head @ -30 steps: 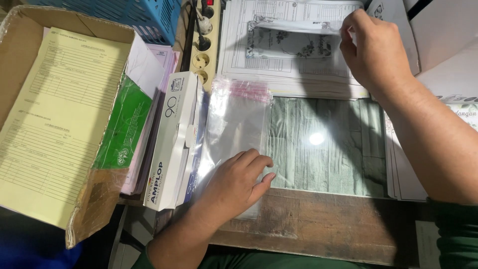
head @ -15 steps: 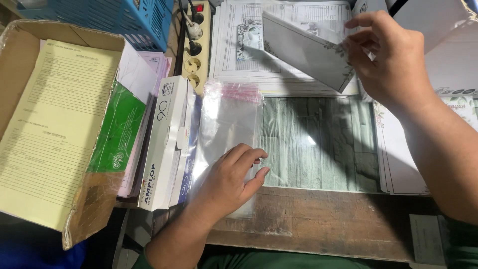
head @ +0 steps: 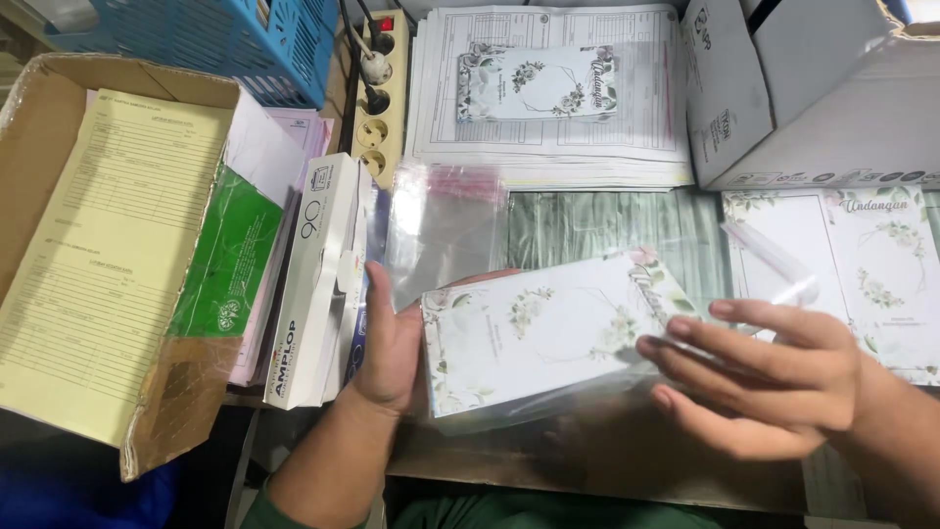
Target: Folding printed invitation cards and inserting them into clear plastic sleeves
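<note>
Clear plastic is the thing to watch here: the floral card (head: 548,333) that the right hand (head: 774,377) was lifting off the paper stack (head: 548,147) half a second ago is now down in front of the person, lying on or partly inside a clear sleeve (head: 446,230). Hard to tell which, since the plastic is so see-through, but a glossy film does seem to sit over the card's lower edge. So my read is the card has made it from the stack to the bagging spot and is getting slid in.

The left hand (head: 392,348) has shifted too. Before, it lay flat on top of the sleeves; now it sits at the card's left edge, thumb up, fingers tucked under, so its grip looks closed lightly on the card and plastic together. The right hand's fingertips (head: 676,338) touch the card's right end, with its grip loose and fingers spread, more nudging than clamping.

The card lies tilted between both hands, over the near edge of the counter (head: 607,460). Another floral card (head: 534,83) stays on the stack behind it, more printed cards (head: 862,264) lie to the right, and a white envelope box (head: 313,284) sits just left of the left hand.
</note>
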